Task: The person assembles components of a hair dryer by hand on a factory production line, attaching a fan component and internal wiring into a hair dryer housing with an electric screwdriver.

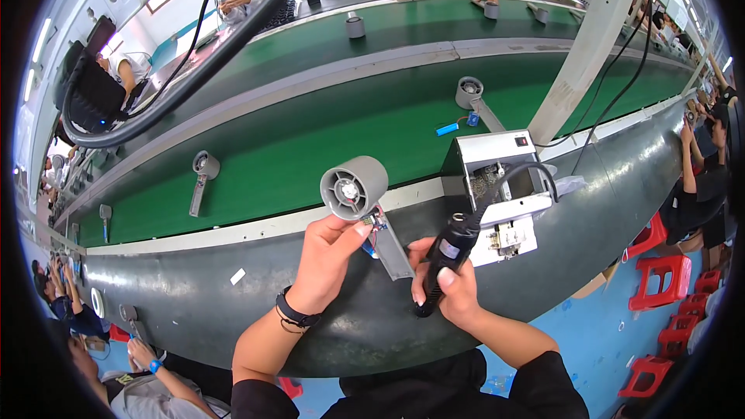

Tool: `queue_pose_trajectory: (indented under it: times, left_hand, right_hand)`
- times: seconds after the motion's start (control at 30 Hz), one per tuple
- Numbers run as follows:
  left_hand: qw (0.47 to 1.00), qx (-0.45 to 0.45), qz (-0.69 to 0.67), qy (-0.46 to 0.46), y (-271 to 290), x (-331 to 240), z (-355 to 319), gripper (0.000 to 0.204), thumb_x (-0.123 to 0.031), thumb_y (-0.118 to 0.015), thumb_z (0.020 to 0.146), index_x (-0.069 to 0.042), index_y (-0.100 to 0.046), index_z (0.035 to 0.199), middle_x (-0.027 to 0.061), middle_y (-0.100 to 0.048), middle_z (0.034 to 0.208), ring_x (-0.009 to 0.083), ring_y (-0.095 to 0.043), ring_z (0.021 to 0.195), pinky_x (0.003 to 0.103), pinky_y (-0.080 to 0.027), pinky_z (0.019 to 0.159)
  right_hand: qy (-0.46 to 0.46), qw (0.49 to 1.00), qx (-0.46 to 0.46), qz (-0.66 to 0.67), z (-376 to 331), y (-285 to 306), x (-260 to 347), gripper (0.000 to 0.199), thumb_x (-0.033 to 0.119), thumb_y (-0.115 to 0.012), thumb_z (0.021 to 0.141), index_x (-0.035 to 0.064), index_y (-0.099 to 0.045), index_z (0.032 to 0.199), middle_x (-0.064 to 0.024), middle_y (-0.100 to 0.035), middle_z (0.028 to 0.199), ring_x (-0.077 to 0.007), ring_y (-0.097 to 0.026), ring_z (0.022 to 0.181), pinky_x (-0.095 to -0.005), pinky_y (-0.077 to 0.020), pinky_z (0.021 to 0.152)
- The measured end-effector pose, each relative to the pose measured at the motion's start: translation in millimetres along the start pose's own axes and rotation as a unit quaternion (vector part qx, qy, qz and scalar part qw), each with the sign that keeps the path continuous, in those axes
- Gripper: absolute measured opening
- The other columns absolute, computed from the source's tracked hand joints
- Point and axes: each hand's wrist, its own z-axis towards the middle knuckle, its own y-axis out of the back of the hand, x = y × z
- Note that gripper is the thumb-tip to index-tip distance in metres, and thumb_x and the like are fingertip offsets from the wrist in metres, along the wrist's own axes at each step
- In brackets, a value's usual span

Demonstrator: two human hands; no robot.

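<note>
My left hand [330,252] is closed on a grey handheld fan [357,186] just above the dark bench. Its round head faces me, showing blades inside the ring. The handle slopes down to the right, with a small circuit board [375,222] and wires exposed where my thumb presses. A blue part shows beside the handle, mostly covered by my fingers. My right hand [452,287] grips a black electric screwdriver [450,256], its tip pointing down and its cable leaving the upper end. The fingers of my right hand are close to the handle's lower end; I cannot tell whether they touch it.
A metal screw feeder [500,178] stands right of the screwdriver. Beyond the bench [256,306] runs a green conveyor [310,143] carrying other fan units, one fan [469,93] with a blue battery beside it. A thick black cable [225,62] crosses upper left. Co-workers sit around; red stools [660,279] stand right.
</note>
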Motion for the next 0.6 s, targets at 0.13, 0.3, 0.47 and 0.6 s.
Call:
queue_pose_trajectory:
  times: [0.13, 0.3, 0.47, 0.6]
  left_hand:
    - [1.000, 0.013, 0.007, 0.009, 7.8, 11.5, -0.8, 0.025, -0.010, -0.061, 0.097, 0.003, -0.066, 0.118, 0.0051, -0.070, 0.106, 0.0102, -0.062, 0.096, 0.028, -0.048, 0.087]
    - [0.981, 0.069, 0.142, 0.110, 6.4, 55.8, -24.5, 0.023, -0.016, -0.062, 0.098, 0.004, -0.067, 0.108, 0.0036, -0.070, 0.093, 0.0069, -0.063, 0.085, 0.024, -0.051, 0.072]
    - [0.945, 0.127, 0.255, 0.161, 0.0, 62.4, -25.1, 0.024, -0.017, -0.064, 0.096, 0.006, -0.066, 0.106, 0.0041, -0.070, 0.082, 0.0057, -0.061, 0.070, 0.022, -0.051, 0.060]
    - [0.937, 0.141, 0.289, 0.134, 2.6, 66.3, -26.3, 0.023, -0.014, -0.064, 0.095, 0.008, -0.065, 0.100, 0.0058, -0.069, 0.079, 0.0061, -0.062, 0.071, 0.023, -0.052, 0.061]
  right_hand:
    - [0.087, 0.996, -0.011, -0.012, -8.9, 4.6, 12.8, 0.077, 0.061, -0.065, 0.086, -0.0025, -0.046, 0.125, -0.0107, -0.056, 0.083, -0.0177, -0.057, 0.056, -0.0330, -0.0503, 0.055]
    - [0.314, 0.945, -0.051, -0.069, -25.0, 18.6, 54.1, 0.071, 0.067, -0.052, 0.091, 0.0044, -0.039, 0.122, -0.0082, -0.052, 0.064, -0.0190, -0.054, 0.048, -0.0336, -0.0481, 0.048]
    - [0.482, 0.850, -0.135, -0.166, -20.7, 44.4, 91.5, 0.066, 0.061, -0.043, 0.097, 0.0006, -0.037, 0.124, -0.0072, -0.049, 0.072, -0.0147, -0.048, 0.047, -0.0286, -0.0459, 0.046]
    - [0.492, 0.844, -0.116, -0.181, -19.4, 54.7, 97.7, 0.065, 0.060, -0.043, 0.098, -0.0002, -0.038, 0.124, -0.0066, -0.048, 0.071, -0.0145, -0.048, 0.047, -0.0287, -0.0456, 0.046]
